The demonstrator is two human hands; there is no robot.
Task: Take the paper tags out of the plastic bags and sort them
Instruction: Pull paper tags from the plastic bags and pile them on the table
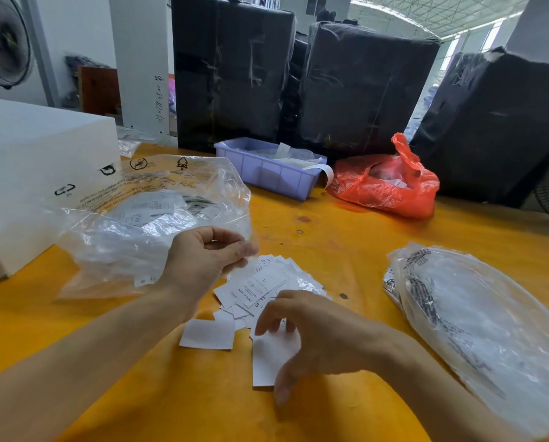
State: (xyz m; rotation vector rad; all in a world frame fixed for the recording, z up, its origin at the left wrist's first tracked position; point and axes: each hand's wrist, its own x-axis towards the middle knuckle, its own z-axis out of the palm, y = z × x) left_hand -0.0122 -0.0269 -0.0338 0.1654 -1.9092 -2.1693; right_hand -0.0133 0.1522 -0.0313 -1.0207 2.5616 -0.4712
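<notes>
Yellow tabletop (346, 224) filled most of your view, backed at twelve o'clock by tall bundles wrapped in black plastic (231, 68). A white foam box (34, 173) stood at nine o'clock, a lilac plastic bin (267, 172) sat at about twelve, and just beside it, toward one o'clock, slumped a red carrier bag (384, 189).

Your left hand (203, 260) was raised at the centre, its thumb and fingertips curled together and pinching the edge of a small clear bag that trailed down onto the tags; the film was too faint to show exactly where it ended. Behind that hand, at ten o'clock, lay a large clear plastic bag (145, 215) with printed warnings, crumpled open, with more tags showing through it.

The loose paper tags (263, 285) lay in a scattered pile at the centre of the table, just past your wrists, some face up with size letters and print, others blank side up. Your right hand (308, 333) hovered at five o'clock, fingers spread and bent downward over the near edge of the pile, fingertips at or just above a blank tag (270, 355); whether they touched it, you could not have told from this view.

A stack of flattened clear bags (477, 314) rested at three to four o'clock, well apart from the pile.
</notes>
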